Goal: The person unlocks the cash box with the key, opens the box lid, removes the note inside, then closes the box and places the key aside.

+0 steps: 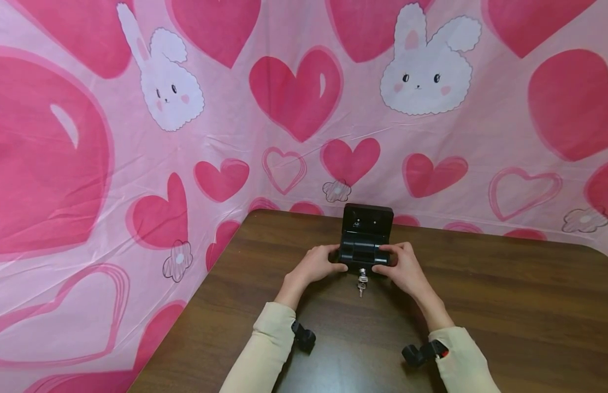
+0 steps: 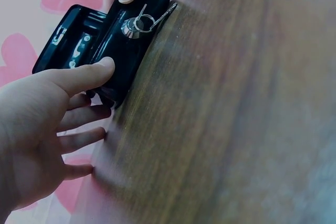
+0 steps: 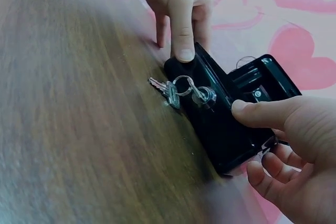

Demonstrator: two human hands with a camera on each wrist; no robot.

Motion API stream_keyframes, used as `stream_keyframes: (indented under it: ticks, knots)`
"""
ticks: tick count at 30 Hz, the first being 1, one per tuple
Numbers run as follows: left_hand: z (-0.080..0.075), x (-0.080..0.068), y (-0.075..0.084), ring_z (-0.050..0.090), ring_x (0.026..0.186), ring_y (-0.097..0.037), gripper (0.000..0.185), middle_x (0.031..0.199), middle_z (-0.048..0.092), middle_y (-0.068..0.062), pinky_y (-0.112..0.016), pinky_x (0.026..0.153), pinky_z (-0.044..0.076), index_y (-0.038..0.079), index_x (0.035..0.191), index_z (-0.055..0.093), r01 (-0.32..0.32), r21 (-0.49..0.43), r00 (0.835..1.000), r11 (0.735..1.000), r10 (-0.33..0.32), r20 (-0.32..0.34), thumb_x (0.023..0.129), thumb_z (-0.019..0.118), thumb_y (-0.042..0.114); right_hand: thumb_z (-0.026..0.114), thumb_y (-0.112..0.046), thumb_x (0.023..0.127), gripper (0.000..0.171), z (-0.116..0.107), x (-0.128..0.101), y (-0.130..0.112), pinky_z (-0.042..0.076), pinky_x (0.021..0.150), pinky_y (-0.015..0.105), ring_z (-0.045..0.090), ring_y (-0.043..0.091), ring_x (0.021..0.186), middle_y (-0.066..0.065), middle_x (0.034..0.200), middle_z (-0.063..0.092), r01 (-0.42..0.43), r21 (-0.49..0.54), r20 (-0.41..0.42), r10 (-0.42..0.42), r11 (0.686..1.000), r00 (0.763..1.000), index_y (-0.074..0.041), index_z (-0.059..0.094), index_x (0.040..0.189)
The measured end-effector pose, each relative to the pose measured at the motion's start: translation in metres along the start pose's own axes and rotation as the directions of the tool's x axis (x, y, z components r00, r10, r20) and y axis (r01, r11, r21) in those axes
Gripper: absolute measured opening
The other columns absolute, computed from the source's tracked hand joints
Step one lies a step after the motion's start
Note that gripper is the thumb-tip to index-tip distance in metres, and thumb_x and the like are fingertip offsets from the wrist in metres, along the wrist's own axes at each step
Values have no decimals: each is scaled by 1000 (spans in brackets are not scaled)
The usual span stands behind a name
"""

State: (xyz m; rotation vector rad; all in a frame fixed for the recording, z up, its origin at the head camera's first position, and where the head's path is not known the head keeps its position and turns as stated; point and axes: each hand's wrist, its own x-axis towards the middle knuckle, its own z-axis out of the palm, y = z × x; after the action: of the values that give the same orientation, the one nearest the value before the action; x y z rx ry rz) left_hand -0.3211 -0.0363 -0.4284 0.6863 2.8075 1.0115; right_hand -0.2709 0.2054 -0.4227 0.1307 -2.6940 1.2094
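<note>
A small black lockable metal box [image 1: 366,218] stands on the table near its back edge, with its lid raised and tilted back. My left hand [image 1: 314,266] grips its left end, the thumb on the front face and other fingers at the side in the left wrist view. At the opposite end my right hand [image 1: 407,271] holds it the same way, thumb [image 3: 252,111] against the front. A key sits in the round silver lock [image 3: 207,97] on the front, and more keys [image 3: 167,93] hang from its ring. The inside of the box shows a dark, curved surface in the head view.
The brown wooden table [image 1: 505,305] runs to the right and toward me. Behind and left of it hangs a pink cloth [image 1: 225,120] with hearts and rabbits. Black wrist cameras [image 1: 304,337] are strapped at both sleeves.
</note>
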Motion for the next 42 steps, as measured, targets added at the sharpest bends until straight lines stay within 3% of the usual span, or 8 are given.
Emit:
stream_keyframes:
  ticks: [13, 20, 27, 32, 42]
  knots:
    - [0, -1, 0, 54, 132, -23, 68, 142, 59, -7, -44, 111, 43, 12, 145, 51, -3, -6, 1000, 1000, 3, 1, 88, 74, 41, 77, -23, 87, 58, -23, 1, 4, 44, 71, 30, 49, 30, 97, 22, 126, 40, -32, 9, 11, 32, 999, 999, -2, 56, 136]
    - [0, -2, -1, 53, 133, -22, 71, 142, 59, -6, -43, 112, 41, 15, 148, 48, -16, -14, 1000, 1000, 16, -3, 87, 74, 42, 78, -26, 87, 60, -38, -1, 8, 43, 75, 33, 49, 31, 97, 22, 123, 43, -23, -27, 17, 23, 999, 1000, -2, 56, 136]
    - [-1, -1, 0, 52, 135, -21, 70, 144, 57, -4, -43, 113, 41, 19, 149, 48, -40, -1, 999, 999, 40, 1, 88, 73, 41, 77, -34, 87, 64, -52, -5, 16, 50, 77, 32, 51, 36, 105, 23, 126, 42, -49, -45, 52, 51, 998, 997, -3, 54, 138]
    - [-1, -1, 0, 51, 135, -21, 69, 145, 57, -3, -44, 113, 39, 20, 148, 48, -41, 12, 999, 999, 41, 2, 88, 73, 42, 76, -36, 87, 67, -62, -8, 26, 55, 84, 44, 51, 41, 112, 24, 130, 40, -58, -31, 86, 60, 998, 994, -3, 52, 140]
    - [1, 0, 0, 52, 134, -22, 68, 144, 58, -5, -44, 112, 41, 20, 148, 48, -34, 9, 999, 999, 34, -1, 89, 73, 42, 75, -38, 88, 70, -81, -13, 42, 50, 94, 59, 51, 51, 118, 27, 136, 37, -67, -34, 115, 71, 997, 991, -1, 49, 142]
